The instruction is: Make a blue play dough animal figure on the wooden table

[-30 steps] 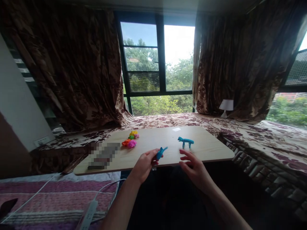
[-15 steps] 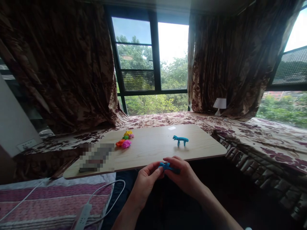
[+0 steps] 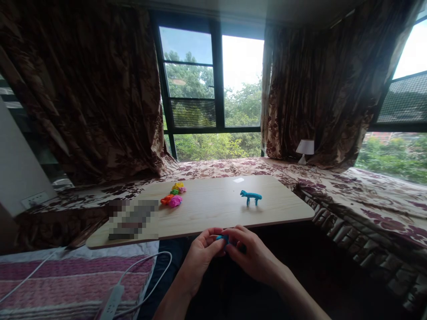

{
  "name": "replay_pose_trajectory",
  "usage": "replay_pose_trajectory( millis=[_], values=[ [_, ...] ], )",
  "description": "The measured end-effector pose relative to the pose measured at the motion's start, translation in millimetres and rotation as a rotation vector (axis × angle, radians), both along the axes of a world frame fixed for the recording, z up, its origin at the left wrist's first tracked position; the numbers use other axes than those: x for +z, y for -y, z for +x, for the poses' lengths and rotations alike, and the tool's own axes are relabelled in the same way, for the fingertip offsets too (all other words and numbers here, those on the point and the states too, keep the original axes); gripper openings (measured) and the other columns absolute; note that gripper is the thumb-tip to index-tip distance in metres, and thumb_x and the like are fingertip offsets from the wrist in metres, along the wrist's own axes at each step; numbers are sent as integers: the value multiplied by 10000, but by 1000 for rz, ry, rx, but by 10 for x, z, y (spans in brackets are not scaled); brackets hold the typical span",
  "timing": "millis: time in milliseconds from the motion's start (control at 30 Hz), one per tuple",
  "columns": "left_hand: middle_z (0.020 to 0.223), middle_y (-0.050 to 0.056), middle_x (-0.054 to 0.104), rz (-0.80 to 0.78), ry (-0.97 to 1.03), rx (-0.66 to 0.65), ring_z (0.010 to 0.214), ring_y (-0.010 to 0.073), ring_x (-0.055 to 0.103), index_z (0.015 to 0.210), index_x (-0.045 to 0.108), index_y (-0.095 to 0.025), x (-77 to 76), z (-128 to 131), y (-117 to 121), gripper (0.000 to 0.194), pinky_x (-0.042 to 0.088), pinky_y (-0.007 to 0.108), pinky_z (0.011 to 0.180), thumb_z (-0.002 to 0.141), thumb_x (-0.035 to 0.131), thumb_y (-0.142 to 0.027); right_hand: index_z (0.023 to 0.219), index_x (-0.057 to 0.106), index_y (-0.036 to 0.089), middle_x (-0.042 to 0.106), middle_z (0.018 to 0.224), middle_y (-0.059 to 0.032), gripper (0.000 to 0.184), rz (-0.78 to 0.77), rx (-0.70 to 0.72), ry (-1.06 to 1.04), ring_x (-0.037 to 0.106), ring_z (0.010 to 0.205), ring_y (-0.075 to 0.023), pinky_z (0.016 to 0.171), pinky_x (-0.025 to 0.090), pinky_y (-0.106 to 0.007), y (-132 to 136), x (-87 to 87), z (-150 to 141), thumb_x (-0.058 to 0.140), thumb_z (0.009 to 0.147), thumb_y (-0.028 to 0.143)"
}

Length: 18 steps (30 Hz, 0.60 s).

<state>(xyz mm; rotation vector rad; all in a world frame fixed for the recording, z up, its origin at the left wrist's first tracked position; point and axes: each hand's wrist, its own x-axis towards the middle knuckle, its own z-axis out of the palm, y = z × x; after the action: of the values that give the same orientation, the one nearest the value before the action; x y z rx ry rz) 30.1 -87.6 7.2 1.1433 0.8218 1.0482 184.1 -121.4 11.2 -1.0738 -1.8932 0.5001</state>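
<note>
My left hand point(image 3: 202, 257) and my right hand point(image 3: 251, 258) meet just below the near edge of the wooden tabletop point(image 3: 207, 209). Both pinch a small piece of blue clay point(image 3: 221, 238), most of it hidden by the fingers. A blue clay four-legged animal point(image 3: 251, 197) stands upright on the tabletop, beyond and a little right of my hands. A heap of orange, pink, yellow and green clay lumps point(image 3: 173, 197) lies at the tabletop's far left.
A white power strip point(image 3: 111, 303) with its cable lies on a striped pink blanket point(image 3: 60, 284) at lower left. A floral-covered ledge point(image 3: 360, 186) runs under the window, with a small white lamp point(image 3: 305, 150) on it. Brown curtains hang on both sides.
My left hand drew the blue clay piece back from above the table edge. My right hand came in and joined it. Both have since sunk slightly lower and closer together.
</note>
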Motion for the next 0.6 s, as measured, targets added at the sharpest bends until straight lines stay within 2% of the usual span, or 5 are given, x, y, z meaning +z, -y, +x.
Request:
replay_pose_trajectory(
  millis=[133, 233, 400, 533, 600],
  values=[
    [755, 41, 665, 7, -15, 40, 709, 153, 610, 825, 656, -154, -47, 11, -1, 249, 478, 250, 651, 633, 709, -304, 959, 599, 208, 602, 786, 1, 158, -66, -8, -122, 565, 679, -125, 601, 464, -231, -29, -88, -20, 549, 808, 207],
    [787, 48, 673, 1, -8, 38, 731, 160, 618, 887, 661, -157, -83, 7, -10, 299, 488, 260, 668, 638, 706, -317, 913, 598, 196, 624, 731, 4, 127, -113, -19, -220, 585, 659, -133, 594, 477, -238, -63, -183, -52, 571, 801, 249],
    [820, 41, 667, -42, 72, 9, 743, 149, 624, 924, 654, -160, -150, -8, -26, 284, 507, 274, 716, 675, 687, -294, 830, 595, 180, 640, 719, -4, 144, -203, -46, -457, 610, 668, -152, 594, 495, -247, -122, -290, -91, 619, 763, 306],
    [817, 38, 676, -128, 187, 19, 718, 146, 640, 884, 642, -164, -174, 13, -1, 242, 524, 284, 718, 673, 693, -270, 809, 587, 179, 629, 740, 4, 167, -277, -8, -652, 607, 681, -152, 605, 498, -253, -156, -302, -86, 648, 732, 314],
    [824, 47, 688, -153, 223, 20, 722, 158, 652, 910, 638, -168, -173, 26, 6, 267, 529, 298, 726, 667, 697, -262, 826, 587, 183, 625, 743, 6, 172, -294, 10, -684, 602, 673, -149, 592, 497, -251, -152, -282, -74, 635, 740, 324]
  ],
)
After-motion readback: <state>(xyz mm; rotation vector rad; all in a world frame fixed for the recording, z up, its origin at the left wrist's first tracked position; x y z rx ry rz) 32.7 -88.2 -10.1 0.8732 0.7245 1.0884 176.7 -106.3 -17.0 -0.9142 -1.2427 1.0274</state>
